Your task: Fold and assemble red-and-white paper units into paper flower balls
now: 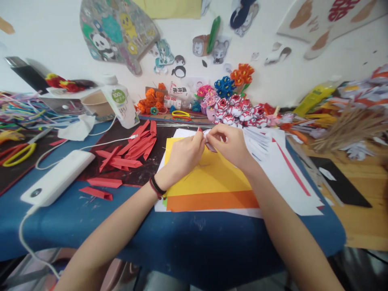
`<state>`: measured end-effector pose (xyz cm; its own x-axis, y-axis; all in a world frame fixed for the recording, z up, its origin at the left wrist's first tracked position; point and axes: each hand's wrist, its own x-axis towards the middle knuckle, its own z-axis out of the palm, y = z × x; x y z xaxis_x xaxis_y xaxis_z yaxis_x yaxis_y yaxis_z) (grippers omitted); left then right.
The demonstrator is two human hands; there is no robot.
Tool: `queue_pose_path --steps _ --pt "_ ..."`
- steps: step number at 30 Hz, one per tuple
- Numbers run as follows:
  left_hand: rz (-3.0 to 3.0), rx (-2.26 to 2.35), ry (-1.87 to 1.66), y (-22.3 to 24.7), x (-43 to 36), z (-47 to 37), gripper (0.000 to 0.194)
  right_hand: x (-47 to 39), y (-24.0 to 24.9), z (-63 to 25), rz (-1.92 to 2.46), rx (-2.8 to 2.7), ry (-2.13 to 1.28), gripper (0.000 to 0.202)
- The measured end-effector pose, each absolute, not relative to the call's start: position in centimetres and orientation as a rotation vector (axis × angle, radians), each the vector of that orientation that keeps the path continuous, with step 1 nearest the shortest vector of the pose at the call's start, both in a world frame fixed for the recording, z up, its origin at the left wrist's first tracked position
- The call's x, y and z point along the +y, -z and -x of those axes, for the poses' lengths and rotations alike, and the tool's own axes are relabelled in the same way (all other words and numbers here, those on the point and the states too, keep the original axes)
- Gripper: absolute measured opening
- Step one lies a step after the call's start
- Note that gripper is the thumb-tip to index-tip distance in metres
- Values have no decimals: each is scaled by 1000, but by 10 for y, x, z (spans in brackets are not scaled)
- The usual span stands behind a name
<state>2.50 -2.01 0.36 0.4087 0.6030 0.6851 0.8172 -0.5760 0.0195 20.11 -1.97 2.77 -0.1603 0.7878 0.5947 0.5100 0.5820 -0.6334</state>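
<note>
Over the yellow paper (209, 173), my left hand (186, 153) is closed with its thumb up, gripping a small folded red-and-white paper piece (211, 148). My right hand (230, 143) pinches the same piece from the other side, thumb and forefinger together. Much of the piece is hidden by the fingers; a red tip sticks up above my left thumb. An orange sheet (212, 201) shows along the yellow one's near edge, with white sheets (279, 182) beneath. Left of my left hand lies a pile of folded red paper strips (133, 149). Cut white paper strips (257, 143) lie right of my right hand.
At left are a white power bank (59, 178) with a cable, yellow-handled scissors (21, 155) and a white bottle (121, 101). Red-and-white paper flowers (236, 111) stand along the wall. A black flat object (341, 182) and several brown sticks (345, 121) lie at right.
</note>
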Motion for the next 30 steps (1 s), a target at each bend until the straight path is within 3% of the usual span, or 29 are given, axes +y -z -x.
queue_pose_path --steps 8,30 --pt "2346 -1380 1286 -7 -20 -23 18 -18 -30 -203 1042 -1724 -322 14" --pt "2307 -1210 1237 -11 -20 -19 28 -9 -25 -219 1017 -1595 -608 16"
